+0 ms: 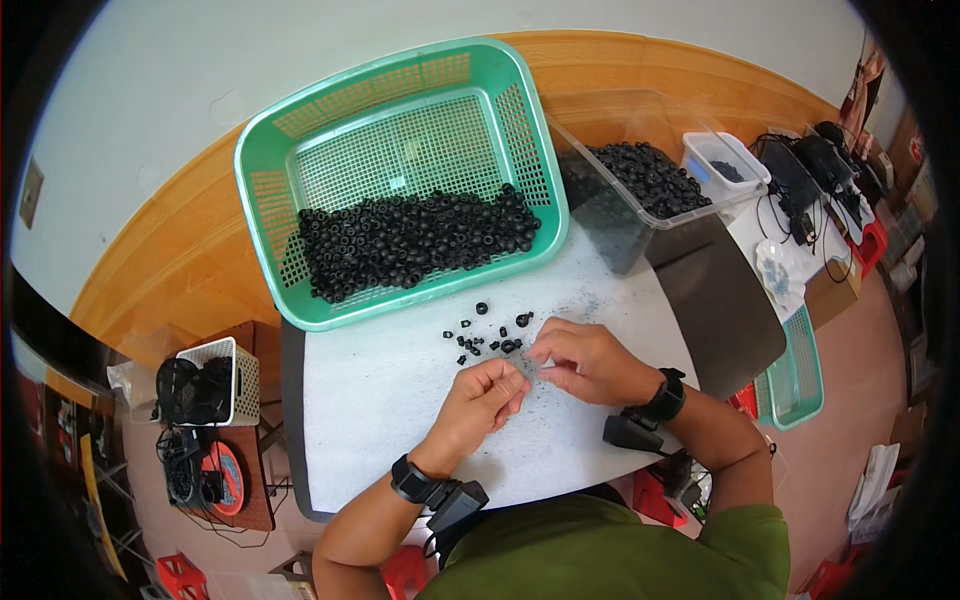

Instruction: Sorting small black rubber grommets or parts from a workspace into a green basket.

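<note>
Over the white work surface [370,400], my left hand [472,405] has its fingers curled closed, thumb against the forefinger. My right hand [597,362] meets it from the right, thumb and fingers bent in a pinch. A small greyish, see-through thing [528,362] shows between the fingertips; its kind is too blurred to tell. Just beyond the hands, several small black ring-shaped parts [482,308] and smaller black pieces [462,359] lie scattered. Behind them stands a green mesh basket [400,150] with a heap of black ring-shaped parts [410,245] along its near side.
Right of the basket, a clear plastic bin [625,225] holds more black parts, beside a small white tub [735,150]. Cables and black devices [800,180] lie at the far right. At the left, a side table [235,455] carries a white basket [245,375] and an orange bowl [238,480].
</note>
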A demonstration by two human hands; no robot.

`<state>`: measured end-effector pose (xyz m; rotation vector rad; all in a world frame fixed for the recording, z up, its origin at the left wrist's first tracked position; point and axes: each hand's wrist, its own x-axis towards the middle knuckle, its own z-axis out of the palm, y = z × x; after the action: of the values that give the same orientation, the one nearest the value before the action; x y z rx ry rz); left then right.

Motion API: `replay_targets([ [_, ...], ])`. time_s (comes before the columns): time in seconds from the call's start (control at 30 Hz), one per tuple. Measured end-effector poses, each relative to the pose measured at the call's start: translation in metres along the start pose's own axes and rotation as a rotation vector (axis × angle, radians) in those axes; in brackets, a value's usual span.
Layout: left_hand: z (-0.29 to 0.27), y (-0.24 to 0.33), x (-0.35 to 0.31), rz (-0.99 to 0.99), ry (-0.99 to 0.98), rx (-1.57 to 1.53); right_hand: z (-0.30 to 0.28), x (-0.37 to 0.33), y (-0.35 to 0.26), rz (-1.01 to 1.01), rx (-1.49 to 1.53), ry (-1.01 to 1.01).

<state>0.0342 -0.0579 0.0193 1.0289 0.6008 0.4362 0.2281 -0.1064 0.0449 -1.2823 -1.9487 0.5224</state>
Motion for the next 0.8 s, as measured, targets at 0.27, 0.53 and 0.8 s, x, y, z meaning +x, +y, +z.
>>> replay_targets([
  [0.27,0.005,0.003,-0.001,0.039,0.034,0.113,0.009,0.0,0.006,-0.192,0.068,0.012],
  [0.53,0.0,0.006,-0.001,-0.043,0.029,-0.027,0.009,0.0,-0.003,-0.265,0.022,0.083],
  [0.8,0.005,0.0,-0.003,0.035,0.159,0.295,0.002,-0.001,0.012,-0.123,0.0,0.107],
])
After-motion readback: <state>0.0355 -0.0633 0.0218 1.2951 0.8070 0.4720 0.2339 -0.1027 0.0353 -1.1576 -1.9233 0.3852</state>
